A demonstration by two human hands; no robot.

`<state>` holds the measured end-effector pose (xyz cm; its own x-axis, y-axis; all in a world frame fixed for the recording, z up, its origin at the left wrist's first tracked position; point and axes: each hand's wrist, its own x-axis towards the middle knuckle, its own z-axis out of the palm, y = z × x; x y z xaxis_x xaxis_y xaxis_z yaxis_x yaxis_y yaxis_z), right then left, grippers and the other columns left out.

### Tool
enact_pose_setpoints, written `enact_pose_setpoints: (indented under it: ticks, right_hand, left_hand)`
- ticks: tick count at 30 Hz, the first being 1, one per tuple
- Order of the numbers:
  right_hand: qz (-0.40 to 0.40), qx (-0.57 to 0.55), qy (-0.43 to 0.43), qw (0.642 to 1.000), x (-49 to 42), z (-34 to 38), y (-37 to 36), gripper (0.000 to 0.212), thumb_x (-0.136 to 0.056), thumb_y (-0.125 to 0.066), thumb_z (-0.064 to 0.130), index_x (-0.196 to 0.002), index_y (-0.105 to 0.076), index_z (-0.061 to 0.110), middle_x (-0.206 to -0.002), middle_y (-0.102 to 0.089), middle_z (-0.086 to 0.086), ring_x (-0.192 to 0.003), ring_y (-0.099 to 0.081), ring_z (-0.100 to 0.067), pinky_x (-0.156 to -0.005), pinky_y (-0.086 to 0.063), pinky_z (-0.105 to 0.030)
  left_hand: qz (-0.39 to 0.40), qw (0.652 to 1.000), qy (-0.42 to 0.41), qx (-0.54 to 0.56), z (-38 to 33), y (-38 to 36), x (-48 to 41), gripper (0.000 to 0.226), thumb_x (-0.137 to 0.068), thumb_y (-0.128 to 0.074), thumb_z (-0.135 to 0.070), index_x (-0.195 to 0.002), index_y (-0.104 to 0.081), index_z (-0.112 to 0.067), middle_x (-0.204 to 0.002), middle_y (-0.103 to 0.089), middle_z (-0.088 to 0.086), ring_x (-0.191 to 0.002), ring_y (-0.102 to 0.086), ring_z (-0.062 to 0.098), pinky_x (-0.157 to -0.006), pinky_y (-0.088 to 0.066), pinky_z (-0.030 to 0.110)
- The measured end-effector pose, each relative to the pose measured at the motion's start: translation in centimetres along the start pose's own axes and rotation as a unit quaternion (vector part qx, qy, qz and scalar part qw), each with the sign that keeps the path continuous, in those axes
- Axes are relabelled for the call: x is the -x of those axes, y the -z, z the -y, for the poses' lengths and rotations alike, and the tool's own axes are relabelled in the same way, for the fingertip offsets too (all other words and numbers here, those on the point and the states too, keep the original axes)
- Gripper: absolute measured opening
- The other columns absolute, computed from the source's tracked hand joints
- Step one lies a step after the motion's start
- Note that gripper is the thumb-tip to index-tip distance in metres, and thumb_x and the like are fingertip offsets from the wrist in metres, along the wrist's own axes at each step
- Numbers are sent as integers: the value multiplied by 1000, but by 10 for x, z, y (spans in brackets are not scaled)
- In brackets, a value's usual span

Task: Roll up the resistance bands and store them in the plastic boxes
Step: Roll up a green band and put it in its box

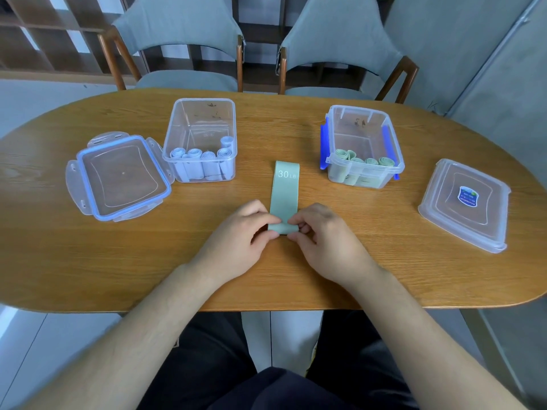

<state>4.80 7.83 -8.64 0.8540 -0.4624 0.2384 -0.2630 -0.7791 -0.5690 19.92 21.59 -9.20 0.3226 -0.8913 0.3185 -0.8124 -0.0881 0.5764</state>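
Note:
A pale green resistance band (284,190) marked "30 LB" lies flat on the wooden table (88,261), running away from me. Its near end is curled into a small roll. My left hand (239,238) pinches the roll's left side and my right hand (319,238) pinches its right side. Behind on the left, a clear plastic box (201,125) holds several rolled light blue bands. On the right, a clear box with blue clips (362,128) holds several rolled green bands.
A blue-rimmed lid (120,177) lies left of the left box. A clear lid with a sticker (464,202) lies at the right end of the table. Two grey chairs (189,39) stand behind the table's far edge.

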Motion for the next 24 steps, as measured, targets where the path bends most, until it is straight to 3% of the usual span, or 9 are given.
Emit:
enact_pose_setpoints:
  ticks: [6, 10, 13, 18, 24]
  right_hand:
    - [40, -34, 10, 999, 26, 6, 11, 20, -87, -74, 17, -106, -67, 19, -94, -57, 11, -81, -57, -2, -73, -41, -8]
    - [30, -38, 12, 999, 31, 6, 10, 16, -88, -72, 16, -102, -65, 17, -94, -57, 9, -81, -55, -3, -77, -42, -10]
    - [22, -21, 12, 999, 27, 3, 8, 12, -91, -69, 20, -102, -69, 16, -100, -54, 5, -85, -55, -7, -82, -47, -19]
    - [20, -26, -3, 999, 19, -2, 5, 11, -95, -63, 21, -99, -71, 14, -100, -53, 3, -85, -55, -10, -84, -50, -30]
    - [-21, -60, 50, 997, 21, -1, 4, 14, -91, -69, 17, -105, -68, 16, -100, -53, 8, -83, -54, -6, -81, -47, -18]
  left_hand:
    - [23, 999, -14, 24, -13, 2, 28, 22, -95, -66, -25, -117, -68, -23, -101, -55, -17, -91, -55, 0, -81, -40, 12]
    - [17, 999, -43, -1, -14, -1, 31, 16, -98, -62, -23, -110, -69, -17, -104, -57, -12, -96, -56, 6, -87, -46, 24]
    - [0, 998, -53, -17, -10, -2, 27, 16, -98, -61, -19, -109, -72, -13, -106, -57, -7, -98, -57, 11, -90, -45, 27]
    - [-4, 997, -67, -28, -10, -2, 19, 21, -99, -62, -22, -117, -69, -15, -108, -58, -8, -98, -59, 11, -88, -48, 31]
    - [12, 996, -70, -58, -2, -3, 10, 22, -99, -55, -33, -111, -70, -23, -105, -59, -12, -100, -56, 13, -85, -47, 42]
